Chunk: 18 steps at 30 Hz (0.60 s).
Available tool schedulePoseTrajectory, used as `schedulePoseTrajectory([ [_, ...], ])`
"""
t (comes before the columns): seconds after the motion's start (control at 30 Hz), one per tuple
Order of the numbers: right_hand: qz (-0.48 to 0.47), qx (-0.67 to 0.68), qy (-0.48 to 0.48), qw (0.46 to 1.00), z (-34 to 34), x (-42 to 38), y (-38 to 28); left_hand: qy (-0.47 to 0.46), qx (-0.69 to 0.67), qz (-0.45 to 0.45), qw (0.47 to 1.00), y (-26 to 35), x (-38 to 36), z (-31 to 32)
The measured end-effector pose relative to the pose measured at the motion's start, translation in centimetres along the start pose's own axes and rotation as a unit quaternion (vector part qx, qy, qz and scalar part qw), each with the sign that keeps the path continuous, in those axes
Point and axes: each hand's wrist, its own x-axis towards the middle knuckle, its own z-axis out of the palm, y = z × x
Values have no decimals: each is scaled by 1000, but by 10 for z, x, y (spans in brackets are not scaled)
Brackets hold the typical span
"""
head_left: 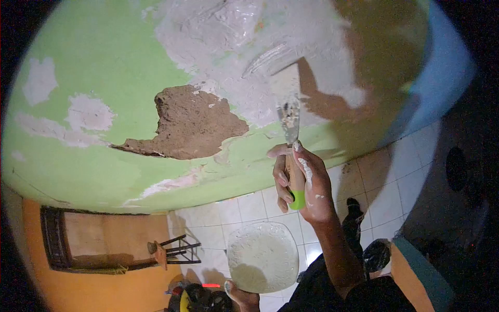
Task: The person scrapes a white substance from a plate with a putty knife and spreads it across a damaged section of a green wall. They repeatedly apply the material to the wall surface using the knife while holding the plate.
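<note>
My right hand [314, 190] is closed around the wooden, green-ended handle of a putty knife [289, 99], thumb pointing up along it. White paste smears the thumb and the blade. The blade's broad edge lies at the green wall [130, 62], on a patch of wet white filler [234, 67] with raised ridges. Below, my left hand [243, 297] grips the rim of a squarish pale plate [263, 255] coated with white paste; its thumb shows at the edge, the other fingers are hidden beneath.
Left of the filler, a hole [189, 125] bares brown, rough material under broken paint. A wooden stool [174, 249] stands on the white tiled floor [249, 208] near an orange wall [104, 291]. Dark and yellow items [195, 299] sit at the bottom. My shadow falls on the wall's right side.
</note>
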Motion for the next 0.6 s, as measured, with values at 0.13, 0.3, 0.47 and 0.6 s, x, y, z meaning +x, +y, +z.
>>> schedulePoseTrajectory([
  [0.13, -209, -186, 166, 946, 16, 12, 12, 24, -23, 4, 999, 3, 8, -7],
  [0.3, -352, -437, 268, 783, 3, 57, 25, 94, -29, 19, 995, 11, 8, -1],
  [0.47, -405, -477, 273, 731, -32, 50, 31, 99, -27, 33, 994, 17, 2, -6],
  [0.6, -372, -574, 252, 685, -49, 45, 18, 107, -16, 32, 994, 16, 5, -22],
])
